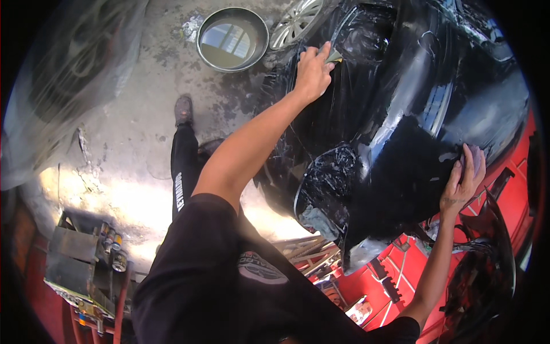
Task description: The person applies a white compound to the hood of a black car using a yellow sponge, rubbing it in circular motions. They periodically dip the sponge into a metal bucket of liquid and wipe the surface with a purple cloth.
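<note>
A black car body (395,178), wet and shiny in places, fills the right side. My left hand (312,74) is closed on a small grey-green piece that looks like folded sandpaper (333,56), held against the dark panel near the wheel (295,23). Farther right and nearer to me, my right hand (463,182) rests on the car's edge. Its fingers are bent over a purplish sponge-like pad (475,157), partly hidden by them. Crumpled dark plastic film (329,186) lies over part of the body between my arms.
On the stained concrete floor stands a round basin (201,40) of murky water. Sheeting covers another vehicle (69,86) at the left. A cart (71,258) with several small cans stands at the lower left. Red panels and a loose dark car part (487,269) lie at the lower right.
</note>
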A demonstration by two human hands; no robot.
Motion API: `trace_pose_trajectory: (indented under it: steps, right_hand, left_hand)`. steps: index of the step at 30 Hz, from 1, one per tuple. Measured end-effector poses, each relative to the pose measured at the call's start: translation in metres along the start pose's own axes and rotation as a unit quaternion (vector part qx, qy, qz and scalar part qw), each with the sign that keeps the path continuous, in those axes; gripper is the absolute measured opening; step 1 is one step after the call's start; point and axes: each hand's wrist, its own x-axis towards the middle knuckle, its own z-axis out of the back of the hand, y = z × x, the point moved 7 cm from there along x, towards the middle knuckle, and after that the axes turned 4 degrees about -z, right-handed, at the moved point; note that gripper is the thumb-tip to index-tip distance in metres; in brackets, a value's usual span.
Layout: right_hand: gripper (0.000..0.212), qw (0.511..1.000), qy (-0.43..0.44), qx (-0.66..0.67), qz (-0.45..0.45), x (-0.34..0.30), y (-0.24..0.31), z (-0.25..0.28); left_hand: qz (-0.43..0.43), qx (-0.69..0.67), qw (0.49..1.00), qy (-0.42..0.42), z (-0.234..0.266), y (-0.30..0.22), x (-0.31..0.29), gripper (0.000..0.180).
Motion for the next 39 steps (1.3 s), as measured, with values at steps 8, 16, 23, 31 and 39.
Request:
trace_pose_trajectory:
  steps: [8, 16, 23, 31, 39]
  right_hand:
    - [0.039, 0.999, 0.001, -0.04, 0.011, -0.014, -0.009, 0.006]
    - [0.039, 1.0, 0.003, -0.022, 0.01, -0.01, -0.01, 0.001]
    - [0.038, 0.999, 0.015, -0.04, 0.013, -0.008, -0.008, 0.001]
    - [0.038, 0.999, 0.01, -0.031, 0.022, -0.011, -0.005, 0.003]
    - [0.038, 0.998, 0.015, -0.036, 0.047, -0.001, 0.001, 0.006]
  left_hand:
    - [0.038, -0.061, 0.996, 0.059, 0.032, -0.035, -0.151, 0.075]
    - [0.101, -0.041, 0.994, 0.03, 0.016, 0.038, -0.09, 0.064]
    - [0.108, -0.048, 0.993, 0.003, 0.026, 0.061, -0.119, 0.066]
    - [0.122, -0.057, 0.99, 0.048, 0.043, 0.04, -0.197, 0.069]
    - [0.127, -0.022, 0.991, 0.023, 0.025, 0.088, -0.098, 0.063]
